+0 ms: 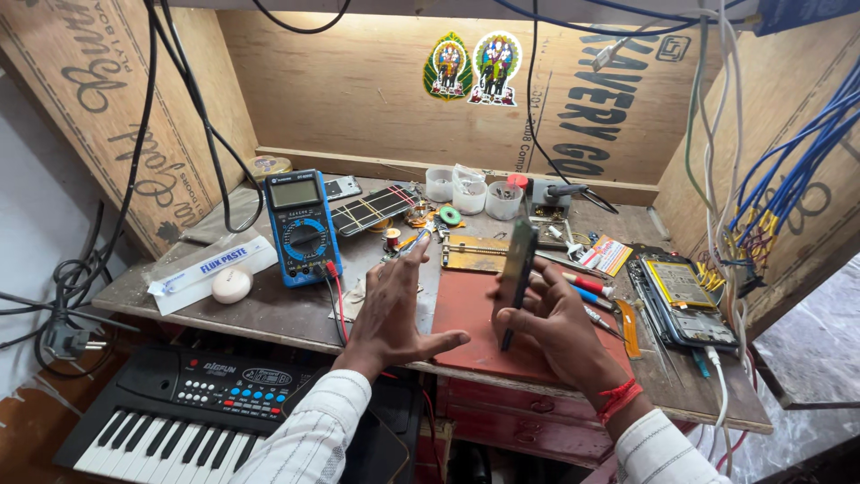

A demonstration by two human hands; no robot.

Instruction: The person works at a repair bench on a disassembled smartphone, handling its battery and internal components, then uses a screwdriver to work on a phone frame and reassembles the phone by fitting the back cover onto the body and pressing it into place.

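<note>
My right hand (557, 327) holds a dark, thin phone (518, 269) upright on its edge above a red work mat (466, 314). Fingers and thumb grip its lower half. My left hand (394, 309) is flat and open beside it, fingers spread and pointing away, thumb out towards the phone, holding nothing. It hovers over the mat's left edge and the bench. A red thread band circles my right wrist. Both sleeves are white with thin stripes.
A blue multimeter (303, 226) with red and black leads stands left of the hands. An opened phone (681, 300) lies at right. Screwdrivers (591, 289), small white cups (470, 193), a flux paste box (210, 266) and a metal jig (475, 253) crowd the wooden bench. A keyboard (170, 417) sits below.
</note>
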